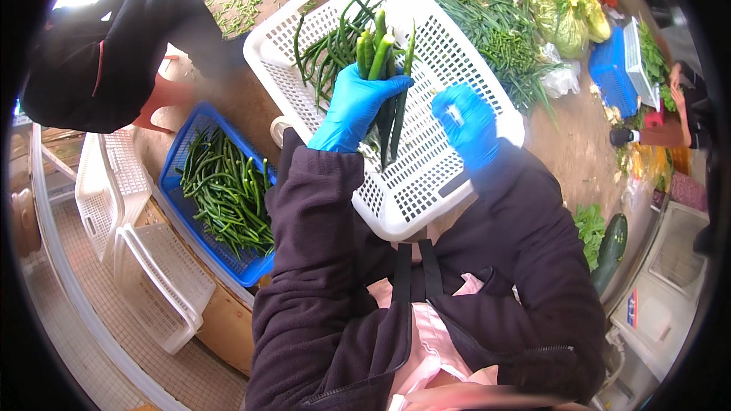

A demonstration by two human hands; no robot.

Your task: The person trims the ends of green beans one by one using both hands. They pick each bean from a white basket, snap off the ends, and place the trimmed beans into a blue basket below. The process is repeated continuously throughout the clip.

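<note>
My left hand (pixel 365 94), in a blue glove, grips a bunch of long green chili peppers (pixel 379 57) above a white plastic basket (pixel 422 151). The thick pale ends point away from me and the dark tips hang below my palm. More thin, curved green peppers (pixel 337 40) lie in the far left part of the basket. Over the basket's right side is my blurred right hand (pixel 467 123), also gloved in blue, its fingers curled. Something white shows between those fingers; whether it is a held object or the basket behind is unclear.
Left of me stands a blue basket (pixel 214 117) of green peppers, beside white baskets (pixel 157 291). A person in dark clothes (pixel 108 63) sits at upper left. Green stalks (pixel 485 23) cover the floor at upper right. A dark green gourd (pixel 611 251) lies at right.
</note>
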